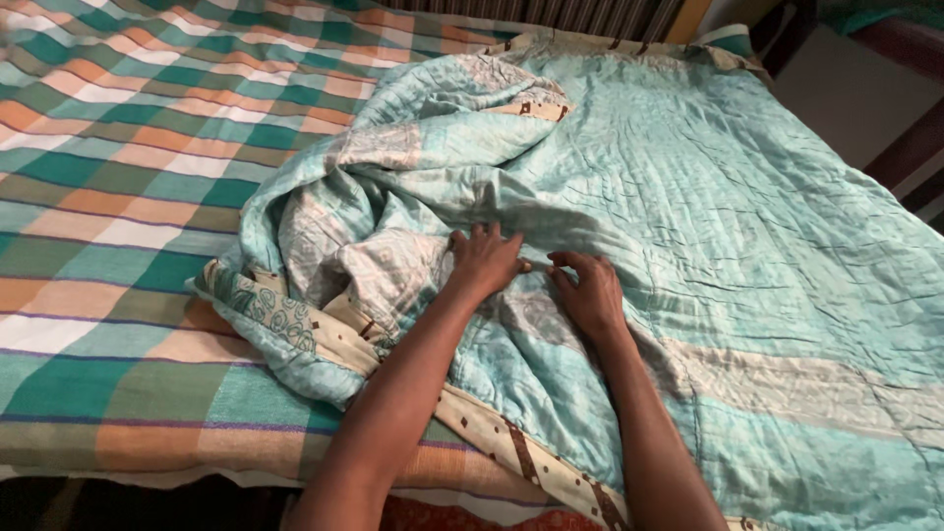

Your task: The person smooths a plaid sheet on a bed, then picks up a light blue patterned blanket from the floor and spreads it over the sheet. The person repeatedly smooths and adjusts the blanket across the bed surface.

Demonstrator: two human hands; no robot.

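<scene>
A light teal quilt [708,197] with cream patterned borders lies over the right part of the bed, bunched into folds at its left side. My left hand [484,260] rests palm down on the bunched fabric, fingers spread. My right hand [590,290] lies just beside it on the quilt, fingers curled and pinching a fold of the cloth. Both forearms reach in from the bottom edge.
A checked bedsheet [128,177] in green, orange and white covers the mattress on the left. Past the far right of the bed are a dark wooden frame [910,147] and a pale floor. The bed's near edge runs along the bottom.
</scene>
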